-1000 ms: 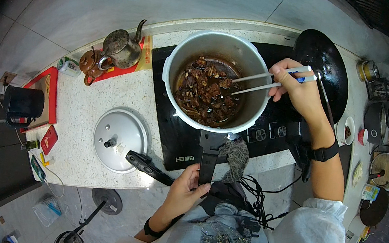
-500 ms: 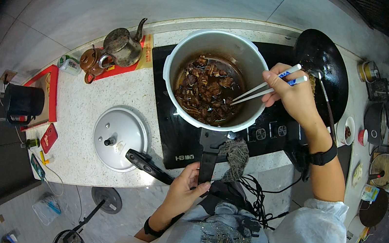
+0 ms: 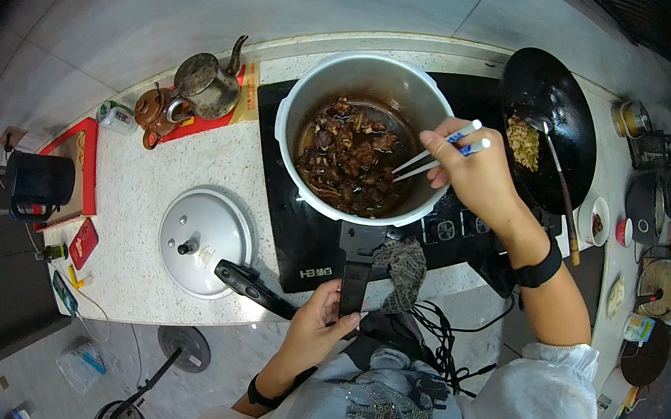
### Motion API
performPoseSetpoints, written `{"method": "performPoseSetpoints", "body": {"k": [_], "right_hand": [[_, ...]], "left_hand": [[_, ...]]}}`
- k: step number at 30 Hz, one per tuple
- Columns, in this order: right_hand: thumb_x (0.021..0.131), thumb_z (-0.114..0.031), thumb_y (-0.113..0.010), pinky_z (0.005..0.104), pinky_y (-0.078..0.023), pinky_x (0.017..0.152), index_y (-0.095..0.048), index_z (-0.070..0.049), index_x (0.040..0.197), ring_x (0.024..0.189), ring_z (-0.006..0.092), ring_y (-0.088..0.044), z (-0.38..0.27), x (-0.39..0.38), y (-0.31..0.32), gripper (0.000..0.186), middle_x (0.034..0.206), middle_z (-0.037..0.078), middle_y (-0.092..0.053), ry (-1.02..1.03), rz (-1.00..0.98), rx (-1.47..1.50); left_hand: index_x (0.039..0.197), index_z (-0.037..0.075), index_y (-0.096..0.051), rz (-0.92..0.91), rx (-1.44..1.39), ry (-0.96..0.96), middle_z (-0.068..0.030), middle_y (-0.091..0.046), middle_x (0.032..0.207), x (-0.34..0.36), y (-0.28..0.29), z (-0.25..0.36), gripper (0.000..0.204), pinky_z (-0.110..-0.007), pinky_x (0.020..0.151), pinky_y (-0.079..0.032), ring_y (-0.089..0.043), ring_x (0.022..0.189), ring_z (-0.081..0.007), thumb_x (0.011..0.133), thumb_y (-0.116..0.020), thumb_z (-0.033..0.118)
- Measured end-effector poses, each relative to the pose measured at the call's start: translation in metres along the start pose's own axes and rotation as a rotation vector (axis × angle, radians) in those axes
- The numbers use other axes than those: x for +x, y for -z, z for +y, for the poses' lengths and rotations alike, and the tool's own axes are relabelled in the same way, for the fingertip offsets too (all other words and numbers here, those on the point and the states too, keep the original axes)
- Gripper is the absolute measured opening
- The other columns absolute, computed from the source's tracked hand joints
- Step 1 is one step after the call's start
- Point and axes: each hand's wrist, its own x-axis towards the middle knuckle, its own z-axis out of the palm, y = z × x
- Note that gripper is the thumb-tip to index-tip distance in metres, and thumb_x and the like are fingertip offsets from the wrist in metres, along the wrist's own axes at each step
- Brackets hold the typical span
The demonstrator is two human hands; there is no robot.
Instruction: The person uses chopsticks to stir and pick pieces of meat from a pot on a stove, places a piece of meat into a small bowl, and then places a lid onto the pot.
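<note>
A deep silver pressure cooker pot (image 3: 285,145) stands on the black cooktop (image 3: 275,227), with dark brown chunks of meat (image 3: 352,148) in a glossy sauce inside. My left hand (image 3: 319,323) is closed around the pot's black handle (image 3: 354,284). In my right hand (image 3: 476,170) is a pair of white chopsticks (image 3: 425,169) with blue patterned ends, their tips down among the meat on the right side of the pot. A grey cloth (image 3: 403,274) hangs beside the handle. The pot's silver lid (image 3: 199,247) lies on the counter to the left.
At the right sits a black wok (image 3: 557,167) with yellowish chopped food and a long-handled ladle (image 3: 558,162). A metal kettle (image 3: 209,89) and a brown teapot (image 3: 154,109) are at the back left. Black cables (image 3: 452,352) dangle below the counter edge. A white bowl (image 3: 591,213) stands beyond the wok.
My right hand and the chopsticks have moved slightly left and down, the tips still in the meat. The left hand keeps its grip on the handle. More of the wok's food shows.
</note>
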Motion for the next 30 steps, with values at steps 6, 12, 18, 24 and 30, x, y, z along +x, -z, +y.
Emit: {"method": "performPoseSetpoints", "body": {"k": [6,12,18,24,30], "right_hand": [[0.084,-0.015,-0.063,0.0363,-0.047,0.056,-0.061,0.002,0.076,0.062,0.0328,-0.060,0.005,-0.004,-0.006,0.019,0.069,0.018,-0.060,0.389,-0.022,-0.278],[0.089,-0.019,-0.061,0.0236,-0.045,0.047,-0.061,0.003,0.078,0.052,0.0087,-0.057,-0.001,-0.002,0.017,0.024,0.060,0.003,-0.057,0.094,0.007,0.030],[0.086,-0.016,-0.064,0.0235,-0.043,0.047,-0.061,0.007,0.071,0.054,0.0101,-0.056,-0.003,-0.005,0.028,0.028,0.070,0.005,-0.061,0.175,-0.133,0.026],[0.084,-0.014,-0.066,0.0245,-0.045,0.049,-0.062,0.008,0.072,0.053,0.0134,-0.058,0.005,-0.003,0.016,0.025,0.075,0.008,-0.064,0.208,-0.165,-0.073],[0.083,-0.014,-0.065,0.0252,-0.046,0.050,-0.065,0.003,0.080,0.054,0.0150,-0.059,0.008,-0.003,0.018,0.018,0.074,0.010,-0.064,0.356,-0.147,-0.154]], "left_hand": [[0.128,-0.002,-0.036,0.002,0.000,-0.007,-0.0119,-0.056,0.113,0.000,0.000,0.002,0.047,-0.030,0.091,-0.043,-0.054,0.106,-0.0167,0.085,-0.057,-0.004],[0.128,-0.002,-0.037,0.010,-0.029,-0.002,-0.0117,-0.056,0.112,-0.001,0.001,-0.002,0.046,-0.029,0.089,-0.044,-0.053,0.104,-0.0153,0.086,-0.057,-0.004],[0.128,-0.002,-0.037,0.017,-0.009,-0.006,-0.0112,-0.056,0.112,-0.001,0.001,-0.002,0.046,-0.028,0.089,-0.043,-0.053,0.104,-0.0148,0.086,-0.057,-0.005],[0.128,-0.002,-0.036,0.010,-0.011,0.001,-0.0113,-0.056,0.112,-0.001,0.000,0.001,0.047,-0.028,0.090,-0.043,-0.053,0.104,-0.0153,0.086,-0.057,-0.005],[0.128,-0.002,-0.037,0.029,0.003,-0.053,-0.0084,-0.058,0.105,-0.001,-0.002,0.001,0.048,-0.025,0.079,-0.046,-0.056,0.092,-0.0112,0.085,-0.058,-0.004]]}}
